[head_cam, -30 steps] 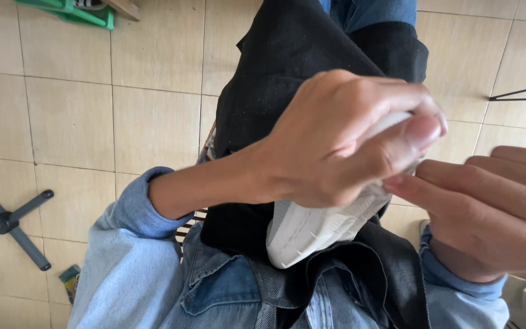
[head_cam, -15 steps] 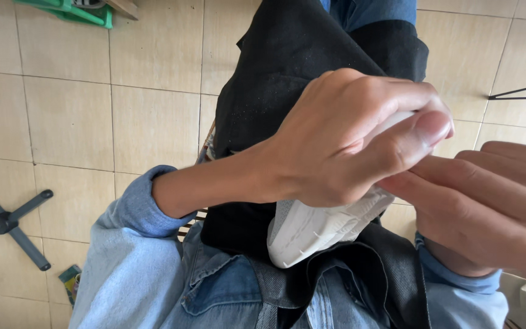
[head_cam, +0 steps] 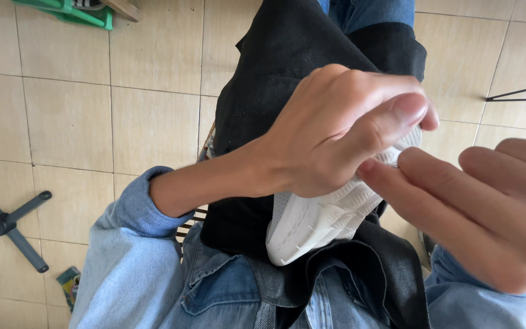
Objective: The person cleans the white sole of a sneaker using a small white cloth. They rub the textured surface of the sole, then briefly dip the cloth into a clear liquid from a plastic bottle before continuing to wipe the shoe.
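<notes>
A white shoe (head_cam: 312,222) with a ribbed sole is held close to the camera, sole facing me, above a black cloth (head_cam: 281,67) draped over my lap. My left hand (head_cam: 336,128) wraps over the shoe's upper part, thumb pressed along its top edge. My right hand (head_cam: 476,207) comes in from the right, its fingertips touching the shoe's edge just below the left thumb. Most of the shoe is hidden behind the left hand.
Beige floor tiles (head_cam: 68,122) lie below. A green plastic object (head_cam: 68,11) sits at the top left, a black star-shaped chair base (head_cam: 4,225) at the left, thin black rods (head_cam: 518,94) at the right. My sleeves and jacket are blue denim (head_cam: 135,268).
My hands and the shoe have shifted slightly; the right fingers have closed in against the shoe's edge under the left thumb.
</notes>
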